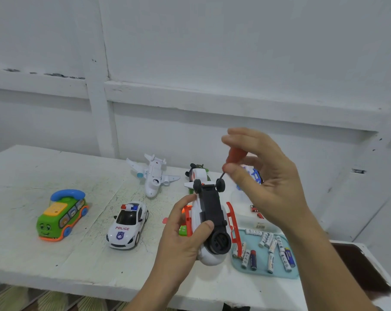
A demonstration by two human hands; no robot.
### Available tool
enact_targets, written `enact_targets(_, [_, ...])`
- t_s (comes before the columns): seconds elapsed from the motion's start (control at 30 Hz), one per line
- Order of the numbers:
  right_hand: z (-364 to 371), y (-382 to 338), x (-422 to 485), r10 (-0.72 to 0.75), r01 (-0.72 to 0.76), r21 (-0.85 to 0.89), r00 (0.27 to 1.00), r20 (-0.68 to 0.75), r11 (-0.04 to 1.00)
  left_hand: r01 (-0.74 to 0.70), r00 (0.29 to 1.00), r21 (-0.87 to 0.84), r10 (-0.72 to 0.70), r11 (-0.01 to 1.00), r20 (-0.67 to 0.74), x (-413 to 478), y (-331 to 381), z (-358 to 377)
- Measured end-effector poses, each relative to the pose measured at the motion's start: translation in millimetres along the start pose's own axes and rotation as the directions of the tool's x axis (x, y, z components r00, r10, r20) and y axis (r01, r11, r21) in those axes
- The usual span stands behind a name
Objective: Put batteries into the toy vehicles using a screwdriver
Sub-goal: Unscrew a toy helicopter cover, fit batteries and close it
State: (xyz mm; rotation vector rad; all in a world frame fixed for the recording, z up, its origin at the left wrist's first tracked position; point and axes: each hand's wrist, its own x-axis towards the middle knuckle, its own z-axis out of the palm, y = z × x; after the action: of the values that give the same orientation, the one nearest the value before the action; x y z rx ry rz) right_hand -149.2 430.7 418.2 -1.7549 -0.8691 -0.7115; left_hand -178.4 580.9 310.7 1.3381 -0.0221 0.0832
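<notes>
Evidently at the screw stage on one toy. Grips a white toy helicopter in the left hand, belly up, fingers curled round the body and thumb laid on the black underside near the nose. Holds it over the near part of the white table, just beside the pale blue tray. Pinches the red handle of a small screwdriver between thumb and fingertips of the right hand, shaft slanting down to the black underside by the tail wheels (screw itself too small to make out). Cannot tell loosening from tightening; judging by the black panel sitting flush, probably loosening, with the cover not yet off.

Leaves, on that reading, nearly everything: lifting the cover, loading cells, closing up. Shows plenty of batteries lying loose in the tray, none in either hand. Shows other toys waiting on the table too: a police car and a green bus-shaped telephone on their wheels, a white airplane belly up further back, a green toy half hidden behind the helicopter, something blue and white behind the right hand. Gives no sign which of those, if any, carry batteries.
</notes>
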Motion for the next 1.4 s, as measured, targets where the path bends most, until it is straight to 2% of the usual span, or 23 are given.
enact_targets(0.17, [-0.7, 3.6, 0.4, -0.009, 0.008, -0.061, 1.0, -0.023, 0.998, 0.003, 1.0, 0.023, -0.003, 1.0, 0.014, -0.7, 1.5, -0.2])
enact_targets(0.37, [-1.4, 1.5, -2.2, 0.081, -0.082, 0.034, 0.996, 0.021, 0.996, -0.017, 1.0, 0.021, 0.017, 1.0, -0.017, 1.2, 2.7, -0.2])
enact_targets(0.47, [-2.6, 5.8, -2.2, 0.16, -0.151, -0.084, 0.981, 0.113, 0.985, -0.017, 1.0, 0.032, 0.018, 0.999, -0.019, 2.7, 1.4, -0.1])
enact_targets(0.57, [-5.2, 14.7, -1.2, 0.22, -0.202, -0.156, 0.97, 0.107, 0.967, -0.014, 0.999, 0.037, 0.016, 0.999, -0.038, 3.8, -0.9, 0.7])
enact_targets(0.63, [-8.1, 17.8, 0.7, 0.267, -0.262, -0.082, 0.963, 0.048, 0.961, -0.015, 0.999, 0.036, 0.017, 0.999, -0.038, 4.9, -2.7, 1.3])
enact_targets(0.7, [-9.7, 21.3, 1.0, 0.332, -0.328, 0.089, 0.942, -0.044, 0.941, -0.022, 0.999, 0.02, 0.023, 1.0, -0.045, 6.2, -3.0, 2.0])
enact_targets(0.8, [-7.4, 25.6, -1.3, 0.362, -0.329, 0.236, 0.926, -0.108, 0.914, -0.04, 0.998, 0.03, 0.042, 0.999, -0.048, 9.6, -2.3, 2.5])
enact_targets(1.03, [3.4, 35.4, -8.1, 0.288, -0.267, 0.203, 0.954, -0.084, 0.942, -0.038, 0.998, 0.053, 0.041, 0.998, -0.057, 13.1, -0.5, 5.5])
enact_targets(1.3, [3.6, 37.1, -7.1, 0.038, -0.033, 0.083, 0.997, -0.068, 0.996, -0.061, 0.997, 0.031, 0.062, 0.998, -0.049, 18.5, 1.8, 6.9])
enact_targets(1.4, [2.0, 42.1, -6.3, 0.024, -0.015, 0.118, 0.997, -0.07, 0.993, -0.071, 0.996, 0.039, 0.073, 0.997, -0.046, 20.6, 3.9, 6.6])
